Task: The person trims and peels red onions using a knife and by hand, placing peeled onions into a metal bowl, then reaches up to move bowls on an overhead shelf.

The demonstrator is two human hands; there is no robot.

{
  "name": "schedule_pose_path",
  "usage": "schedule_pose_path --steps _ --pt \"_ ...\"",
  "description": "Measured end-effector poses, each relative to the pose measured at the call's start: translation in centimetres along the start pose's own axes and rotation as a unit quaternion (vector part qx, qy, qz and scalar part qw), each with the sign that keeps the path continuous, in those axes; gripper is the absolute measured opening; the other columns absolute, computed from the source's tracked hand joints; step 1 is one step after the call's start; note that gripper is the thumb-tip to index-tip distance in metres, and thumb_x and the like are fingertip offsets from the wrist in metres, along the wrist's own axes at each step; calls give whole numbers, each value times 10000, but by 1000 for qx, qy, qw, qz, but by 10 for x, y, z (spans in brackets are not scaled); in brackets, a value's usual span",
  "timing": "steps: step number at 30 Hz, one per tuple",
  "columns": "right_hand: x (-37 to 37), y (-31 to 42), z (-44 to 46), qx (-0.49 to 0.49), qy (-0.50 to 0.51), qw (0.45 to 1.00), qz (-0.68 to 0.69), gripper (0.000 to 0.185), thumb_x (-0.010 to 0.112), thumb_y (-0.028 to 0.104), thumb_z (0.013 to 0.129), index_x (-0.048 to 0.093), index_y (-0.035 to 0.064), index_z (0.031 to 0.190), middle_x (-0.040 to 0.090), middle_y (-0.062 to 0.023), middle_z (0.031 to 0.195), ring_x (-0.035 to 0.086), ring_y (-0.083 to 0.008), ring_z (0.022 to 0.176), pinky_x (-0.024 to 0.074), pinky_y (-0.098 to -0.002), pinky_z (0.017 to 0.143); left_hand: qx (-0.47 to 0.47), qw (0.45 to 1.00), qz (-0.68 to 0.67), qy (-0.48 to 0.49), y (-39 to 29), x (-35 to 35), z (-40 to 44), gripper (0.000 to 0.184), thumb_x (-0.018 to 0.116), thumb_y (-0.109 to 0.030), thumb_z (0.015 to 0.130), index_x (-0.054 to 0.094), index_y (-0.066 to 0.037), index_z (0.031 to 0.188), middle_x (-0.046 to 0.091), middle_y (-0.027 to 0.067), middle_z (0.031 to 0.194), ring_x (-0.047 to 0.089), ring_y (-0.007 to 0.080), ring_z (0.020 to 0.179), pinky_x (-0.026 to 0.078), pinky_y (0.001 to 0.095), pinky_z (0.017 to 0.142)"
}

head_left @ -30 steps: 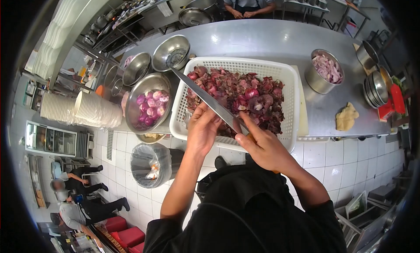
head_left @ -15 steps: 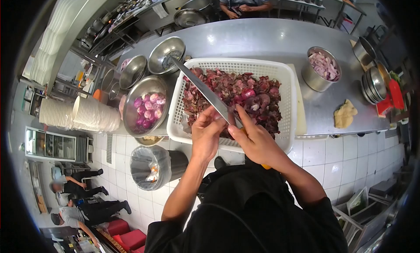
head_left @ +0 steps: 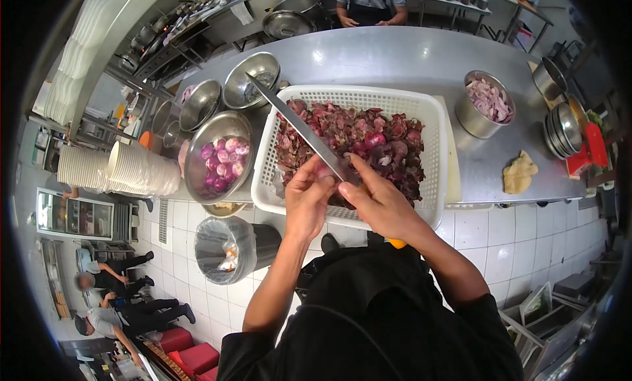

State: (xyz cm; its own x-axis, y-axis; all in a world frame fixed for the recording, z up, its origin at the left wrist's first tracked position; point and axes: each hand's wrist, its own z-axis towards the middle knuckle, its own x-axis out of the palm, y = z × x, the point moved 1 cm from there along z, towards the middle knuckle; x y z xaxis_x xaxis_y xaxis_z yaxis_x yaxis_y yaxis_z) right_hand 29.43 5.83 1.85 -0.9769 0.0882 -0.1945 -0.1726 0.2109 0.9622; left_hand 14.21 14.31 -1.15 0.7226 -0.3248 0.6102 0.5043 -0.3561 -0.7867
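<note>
My right hand (head_left: 382, 204) is closed on a knife (head_left: 296, 123) with an orange-yellow handle. Its long blade slants up and left over a white perforated basket (head_left: 434, 183). In the fingers of my left hand (head_left: 307, 203) is a small red onion (head_left: 325, 172), mostly hidden, right beside the blade near the handle. Both hands are over the basket's near side. Dry red onion skins (head_left: 329, 121) and some onions fill the basket. To its left, peeled purple onions (head_left: 224, 160) lie in a steel bowl (head_left: 243, 129).
More steel bowls (head_left: 253, 104) stand back left. Right of the basket is a steel pot (head_left: 473, 121) of cut onions, then a yellowish cloth (head_left: 520, 173). A lined trash bin (head_left: 227, 252) is on the floor. A person (head_left: 372, 5) is across the table; others are at left.
The knife has turned slightly, its tip rising up and left. Both hands stay close together over the basket. The person across the table has shifted, their hands now farther apart.
</note>
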Motion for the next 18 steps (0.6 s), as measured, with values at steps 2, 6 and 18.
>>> schedule_pose_path --steps 2,6,18 --pt "-2 2 2 -3 3 1000 -23 769 539 513 962 342 -3 1497 598 -279 1244 607 -368 1161 449 -397 984 -2 1000 -4 -1 0 -2 1 482 555 111 877 524 35 1352 647 126 1182 660 197 1010 555 348 879" --pt "-4 8 1 12 14 1000 -20 778 540 514 959 341 -15 1495 591 -285 1253 589 -378 1191 434 -386 1006 13 1000 8 21 -1 0 2 484 559 121 870 532 33 1345 643 132 1207 662 208 1027 551 349 879" --pt "0 15 -2 23 27 993 109 701 540 415 989 355 -52 1479 568 -74 742 571 -150 662 475 -291 609 17 999 -2 34 1 -3 3 547 544 112 862 496 20 1399 632 109 1235 632 178 1073 532 327 908"
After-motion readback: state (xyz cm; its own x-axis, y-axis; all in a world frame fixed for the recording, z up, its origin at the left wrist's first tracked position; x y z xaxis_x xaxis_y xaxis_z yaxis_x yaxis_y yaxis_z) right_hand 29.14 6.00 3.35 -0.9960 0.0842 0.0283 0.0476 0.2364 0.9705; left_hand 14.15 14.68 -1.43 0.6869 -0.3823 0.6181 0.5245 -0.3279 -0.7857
